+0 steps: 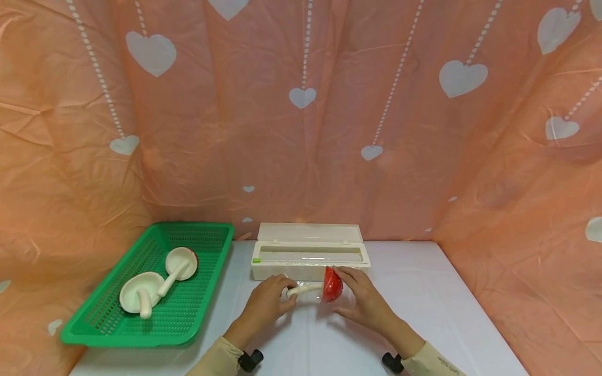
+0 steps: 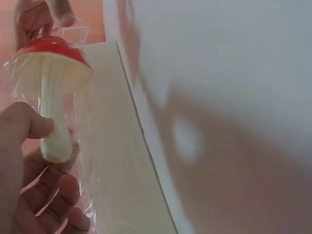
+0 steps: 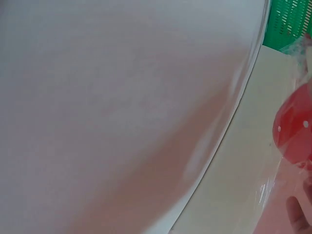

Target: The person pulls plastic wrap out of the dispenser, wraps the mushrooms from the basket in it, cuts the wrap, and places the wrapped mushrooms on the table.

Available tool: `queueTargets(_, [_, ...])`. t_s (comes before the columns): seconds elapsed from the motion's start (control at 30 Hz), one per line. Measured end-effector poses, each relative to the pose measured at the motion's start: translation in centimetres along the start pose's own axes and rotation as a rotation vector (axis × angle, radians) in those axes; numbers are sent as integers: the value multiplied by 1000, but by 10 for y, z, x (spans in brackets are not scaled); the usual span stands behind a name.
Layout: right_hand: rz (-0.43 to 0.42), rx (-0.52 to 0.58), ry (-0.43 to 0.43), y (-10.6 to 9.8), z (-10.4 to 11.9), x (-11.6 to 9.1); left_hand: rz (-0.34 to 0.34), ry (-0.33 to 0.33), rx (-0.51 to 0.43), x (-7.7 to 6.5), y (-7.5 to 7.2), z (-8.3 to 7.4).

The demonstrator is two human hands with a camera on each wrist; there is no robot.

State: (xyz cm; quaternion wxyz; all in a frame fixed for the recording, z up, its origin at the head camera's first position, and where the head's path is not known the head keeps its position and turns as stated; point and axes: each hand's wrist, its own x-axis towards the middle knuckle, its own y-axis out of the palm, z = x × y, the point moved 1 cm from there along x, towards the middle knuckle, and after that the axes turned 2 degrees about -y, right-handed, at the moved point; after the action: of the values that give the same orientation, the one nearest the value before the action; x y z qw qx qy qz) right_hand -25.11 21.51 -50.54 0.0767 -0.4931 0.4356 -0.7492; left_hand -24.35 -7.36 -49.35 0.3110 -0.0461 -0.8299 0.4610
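A toy mushroom with a red, white-dotted cap and a pale stem lies sideways above the table, loosely covered by clear plastic film. My left hand pinches the stem near its end between thumb and fingers, film bunched around it. My right hand is at the cap side, its fingers against the film-covered cap and its thumb apart below. Just behind stands a white cling film box, its lid raised. In the right wrist view the red cap is cut off by the frame edge.
A green plastic basket stands at the left, holding a pale-stemmed mushroom and another mushroom, both stem up. The white table meets an orange curtain with white hearts at the back and sides.
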Motion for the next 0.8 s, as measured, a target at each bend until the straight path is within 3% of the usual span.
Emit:
queueTargets(0.23, [-53, -67, 8, 4, -3, 5, -55, 78, -21, 8, -3, -1])
queueTargets(0.57, [-52, -157, 56, 3, -8, 19, -88, 20, -183, 21, -9, 3])
queueTargets(0.8, [-68, -92, 75, -3, -14, 28, -107, 69, -135, 26, -13, 5])
